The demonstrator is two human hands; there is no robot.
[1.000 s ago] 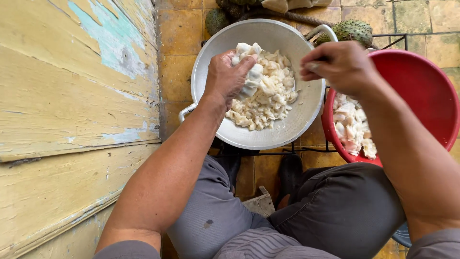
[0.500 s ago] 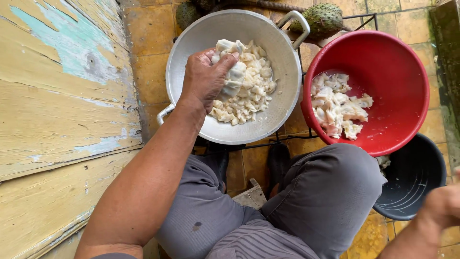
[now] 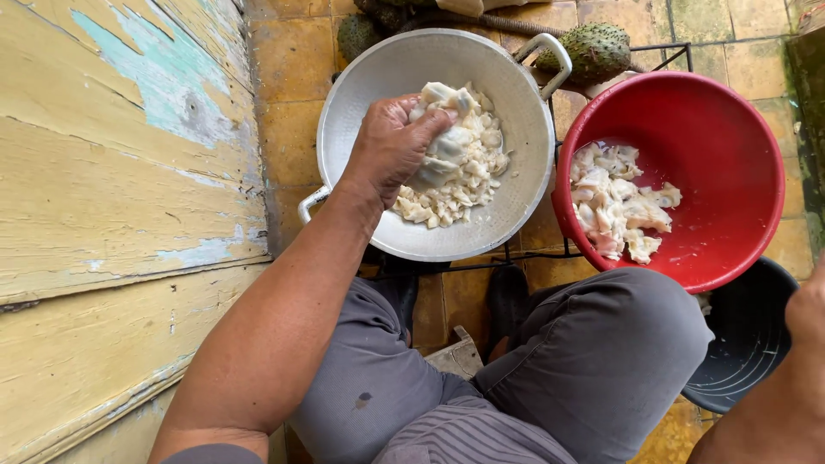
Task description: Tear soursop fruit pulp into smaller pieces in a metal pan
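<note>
The left hand (image 3: 391,150) reaches into the metal two-handled pan (image 3: 361,103), its grip closed around a lump of white soursop pulp (image 3: 443,159) lifted just above the heap of pulp pieces (image 3: 455,202) in the pan's bottom. The pulp looks wet, soft and stringy, so it is likely light but slippery and easily torn; cupping it from underneath with the whole palm, rather than pinching an end, seems the surer hold. The right hand (image 3: 808,314) shows only as a sliver at the frame's right edge above the dark bowl (image 3: 743,352), and whether its grip is wide or closed I cannot tell.

Counted: one metal pan, one red plastic basin (image 3: 739,112) holding a second, smaller heap of pulp (image 3: 619,206), one dark bowl, and two whole green spiky soursops in clear view, one (image 3: 593,51) behind the basin and one (image 3: 357,34) behind the pan. All sit on the yellow tiled floor (image 3: 288,112), beside a worn painted wooden wall (image 3: 112,172).
</note>
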